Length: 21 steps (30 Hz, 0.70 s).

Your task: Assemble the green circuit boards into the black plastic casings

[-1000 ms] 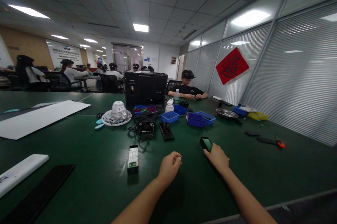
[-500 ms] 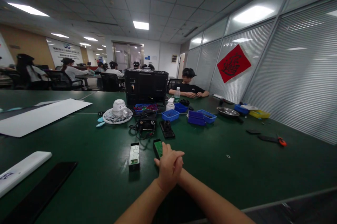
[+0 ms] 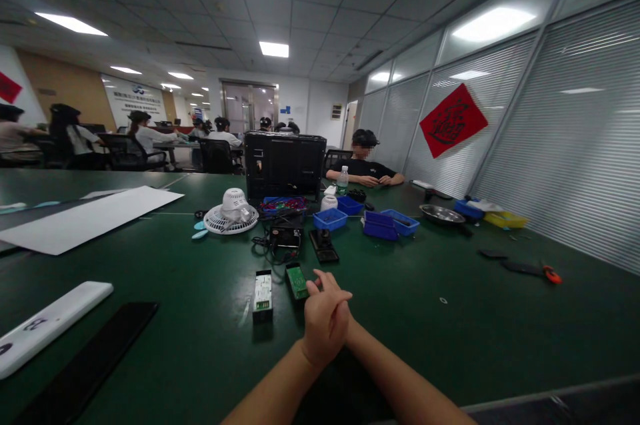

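My hands overlap above the near middle of the table. My left hand lies across the front with a finger stretched to the right, and its remaining fingers are partly hidden. Behind it, my right hand reaches up and left with its fingers apart; its palm is covered. Nothing held shows in either one. Just left of the fingertips is a narrow black housing with a green circuit board in it. Beside that stands a similar black housing with a white insert. A black bracket-like part lies farther back.
Behind are a power unit with cables, a white fan part, blue trays and a large black case. A white strip and a black strip lie left. Orange-handled scissors lie right. A co-worker sits opposite.
The view has shifted slightly left. My hands have drawn a little away from the green-board housing, so more of its board shows. The housing appears turned somewhat.
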Available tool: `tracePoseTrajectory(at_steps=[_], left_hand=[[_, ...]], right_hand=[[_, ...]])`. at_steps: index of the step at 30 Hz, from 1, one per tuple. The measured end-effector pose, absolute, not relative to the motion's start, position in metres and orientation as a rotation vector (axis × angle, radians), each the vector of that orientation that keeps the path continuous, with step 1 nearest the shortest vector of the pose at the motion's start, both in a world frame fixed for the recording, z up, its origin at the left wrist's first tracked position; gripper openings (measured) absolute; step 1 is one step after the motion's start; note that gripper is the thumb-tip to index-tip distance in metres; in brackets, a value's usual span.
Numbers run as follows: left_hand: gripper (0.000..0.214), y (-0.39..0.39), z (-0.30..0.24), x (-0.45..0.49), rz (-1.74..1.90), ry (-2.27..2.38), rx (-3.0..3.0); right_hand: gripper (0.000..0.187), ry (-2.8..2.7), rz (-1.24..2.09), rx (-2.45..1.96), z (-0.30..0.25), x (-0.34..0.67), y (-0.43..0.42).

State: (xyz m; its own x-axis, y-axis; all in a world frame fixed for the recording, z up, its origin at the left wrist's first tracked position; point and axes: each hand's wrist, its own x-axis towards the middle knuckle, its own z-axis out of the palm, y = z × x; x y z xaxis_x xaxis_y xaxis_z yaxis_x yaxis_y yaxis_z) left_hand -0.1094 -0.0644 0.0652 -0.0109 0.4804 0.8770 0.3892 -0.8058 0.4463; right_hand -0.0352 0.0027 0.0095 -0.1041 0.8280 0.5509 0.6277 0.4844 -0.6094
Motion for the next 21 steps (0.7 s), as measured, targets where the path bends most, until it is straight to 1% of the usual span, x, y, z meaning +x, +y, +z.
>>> tracePoseTrajectory(at_steps=[3, 5, 7, 10, 12, 16, 19, 21], left_hand=[[0.020, -0.073, 0.065, -0.110, 1.986, 0.923, 2.168], [0.019, -0.081, 0.062, -0.111, 2.005, 0.935, 2.176], [0.020, -0.090, 0.059, -0.111, 2.011, 0.926, 2.158], [0.020, -0.100, 0.055, -0.110, 1.979, 0.940, 1.990], [0.021, -0.102, 0.054, -0.111, 1.929, 1.010, 1.787], [0.023, -0.088, 0.052, -0.117, 1.887, 1.151, 1.187], [0.019, -0.068, 0.047, -0.123, 1.880, 1.256, 0.733], [0.020, -0.054, 0.044, -0.126, 1.753, 1.280, 0.498]], right_hand=[[0.041, -1.830, 0.437, -1.397, 0.024, -0.032, 0.005], [0.047, -1.886, 0.506, -1.469, 0.033, -0.038, 0.003], [0.058, -1.954, 0.487, -1.546, 0.040, -0.050, -0.001], [0.078, -2.067, 0.354, -1.714, 0.045, -0.070, -0.010], [0.084, -2.137, 0.286, -1.791, 0.046, -0.079, -0.013], [0.072, -2.218, 0.345, -1.721, 0.048, -0.075, -0.011], [0.068, -2.030, 0.423, -1.731, 0.049, -0.064, -0.005], [0.067, -1.890, 0.470, -1.732, 0.050, -0.058, -0.003]])
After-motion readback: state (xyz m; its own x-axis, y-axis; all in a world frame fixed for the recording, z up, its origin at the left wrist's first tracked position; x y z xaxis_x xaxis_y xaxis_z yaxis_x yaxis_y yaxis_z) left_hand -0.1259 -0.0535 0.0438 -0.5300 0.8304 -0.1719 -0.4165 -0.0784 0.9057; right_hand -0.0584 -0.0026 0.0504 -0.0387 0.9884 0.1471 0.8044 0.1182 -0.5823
